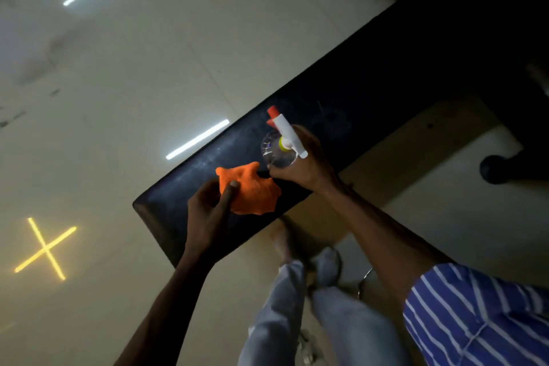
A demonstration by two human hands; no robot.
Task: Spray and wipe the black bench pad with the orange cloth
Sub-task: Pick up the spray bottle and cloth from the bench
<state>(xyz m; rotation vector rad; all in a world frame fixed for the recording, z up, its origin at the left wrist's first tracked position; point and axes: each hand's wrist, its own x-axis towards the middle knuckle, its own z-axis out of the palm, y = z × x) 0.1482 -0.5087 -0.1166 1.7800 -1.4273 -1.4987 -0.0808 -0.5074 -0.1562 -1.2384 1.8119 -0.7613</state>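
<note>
While the floor (133, 74) shines pale around it, we see the black bench pad (341, 104) running as a long strip from about 7 o'clock up to 1 o'clock, and both hands meet over its near end. At 9 o'clock of that meeting point, our left hand (208, 211) is curled around a bunched corner of the orange cloth (252, 190), thumb laid across the fabric and the fingers folded beneath it; the rest of the cloth fans out toward 3 o'clock and lies over the pad's dusty surface, though we cannot tell how firmly it presses down. Just beside it, toward 2 o'clock, our right hand (306, 163) is wrapped around a clear spray bottle (277, 151), fingers closed on its body and neck. The bottle's white trigger head with its orange nozzle (272, 113) points toward 11 o'clock, along the pad. The bottle almost touches the cloth's upper edge. At 5 o'clock a blue striped sleeve (475, 312) covers the right upper arm.
</note>
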